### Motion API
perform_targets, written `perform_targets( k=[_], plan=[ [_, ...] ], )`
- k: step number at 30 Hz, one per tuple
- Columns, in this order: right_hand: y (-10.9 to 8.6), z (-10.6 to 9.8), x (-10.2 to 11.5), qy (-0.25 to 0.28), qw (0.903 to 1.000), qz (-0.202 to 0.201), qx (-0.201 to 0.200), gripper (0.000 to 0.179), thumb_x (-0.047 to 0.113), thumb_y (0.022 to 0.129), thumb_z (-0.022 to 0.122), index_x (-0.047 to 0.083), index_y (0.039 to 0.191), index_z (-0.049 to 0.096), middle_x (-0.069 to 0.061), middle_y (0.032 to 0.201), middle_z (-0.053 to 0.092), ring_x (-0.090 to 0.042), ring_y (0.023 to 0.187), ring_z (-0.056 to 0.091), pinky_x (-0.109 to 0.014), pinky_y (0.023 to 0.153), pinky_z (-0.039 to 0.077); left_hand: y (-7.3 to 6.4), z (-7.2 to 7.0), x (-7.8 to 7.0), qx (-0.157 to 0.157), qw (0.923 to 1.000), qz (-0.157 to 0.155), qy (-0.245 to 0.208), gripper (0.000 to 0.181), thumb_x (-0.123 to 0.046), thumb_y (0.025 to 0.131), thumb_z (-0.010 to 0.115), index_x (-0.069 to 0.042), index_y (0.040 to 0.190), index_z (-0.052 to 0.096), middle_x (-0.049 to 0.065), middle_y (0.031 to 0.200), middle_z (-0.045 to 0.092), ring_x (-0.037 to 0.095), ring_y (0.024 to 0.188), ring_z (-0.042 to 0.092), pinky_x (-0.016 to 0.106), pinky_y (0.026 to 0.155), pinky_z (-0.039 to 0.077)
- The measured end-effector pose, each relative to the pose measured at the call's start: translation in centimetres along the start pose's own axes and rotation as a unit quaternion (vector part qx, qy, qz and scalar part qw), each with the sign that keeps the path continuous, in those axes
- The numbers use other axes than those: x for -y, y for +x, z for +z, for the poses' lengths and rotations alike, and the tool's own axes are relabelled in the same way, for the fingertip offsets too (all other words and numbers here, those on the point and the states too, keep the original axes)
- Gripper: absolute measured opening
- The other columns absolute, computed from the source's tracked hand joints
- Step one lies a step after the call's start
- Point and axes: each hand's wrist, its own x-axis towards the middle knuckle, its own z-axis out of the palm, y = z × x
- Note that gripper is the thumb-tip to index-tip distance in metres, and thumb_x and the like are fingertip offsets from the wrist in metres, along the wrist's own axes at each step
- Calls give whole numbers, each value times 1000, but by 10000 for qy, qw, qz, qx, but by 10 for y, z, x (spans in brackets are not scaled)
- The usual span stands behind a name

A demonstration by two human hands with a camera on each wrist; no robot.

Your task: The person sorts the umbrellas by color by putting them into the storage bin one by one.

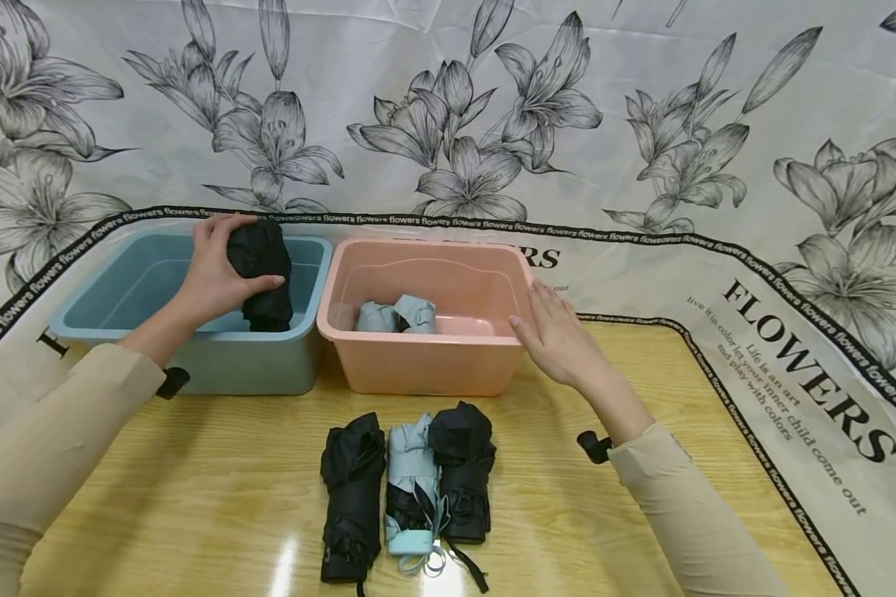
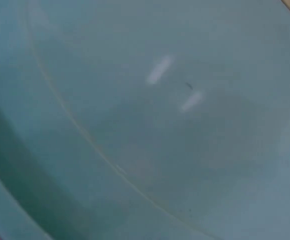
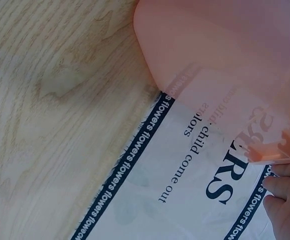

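Note:
In the head view my left hand (image 1: 207, 269) grips a folded black umbrella (image 1: 266, 274), thumb on its near side, at the right end of the blue bin (image 1: 246, 365). The bin's bare inner wall (image 2: 135, 125) fills the left wrist view, where that hand does not show. My right hand (image 1: 560, 340) rests with straight fingers against the right rim of the pink bin (image 1: 426, 369). Its fingers (image 3: 285, 195) touch that rim in the right wrist view. Light blue folded cloth (image 1: 416, 315), like an umbrella's, lies inside the pink bin, partly hidden by the front wall.
Nearer on the wooden table (image 1: 216, 497) lie a black folded umbrella (image 1: 353, 497), a light blue one (image 1: 412, 473) with a cord, and another black one (image 1: 463, 473), side by side. A flower-printed cloth (image 1: 418, 108) stands behind the bins and runs down the right.

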Motion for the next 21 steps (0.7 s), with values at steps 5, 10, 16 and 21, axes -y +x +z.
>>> perform_targets(
  k=[5,10,16,21],
  plan=[
    [1,-1,1,20,10000,-46,-37,84,58,110,20,-5,164,9,-21,173,3,-38,160,3,-52,129,3,11,4,7,834,9958,-274,266,83,-26,88,86,-7,155,40,27,165,4,56,147,19,77,111,25],
    [1,-2,1,36,10000,-55,-35,84,58,110,20,-5,164,10,-21,173,3,-38,160,3,-52,129,4,20,11,15,1508,9867,-415,434,82,-27,89,85,-6,154,40,30,165,3,58,144,20,77,109,27],
    [0,-2,1,46,10000,-32,-7,84,59,110,20,-5,164,9,-21,173,3,-38,160,4,-52,129,3,24,25,21,2130,9746,-490,492,79,-24,92,81,-3,154,39,33,164,1,59,146,16,77,110,27],
    [-1,-1,0,51,10000,-33,-6,85,59,110,20,-5,164,9,-22,173,5,-37,160,4,-52,129,4,26,33,27,2628,9616,-473,628,74,-19,93,79,0,153,40,37,160,4,60,142,19,76,108,31]
  ],
)
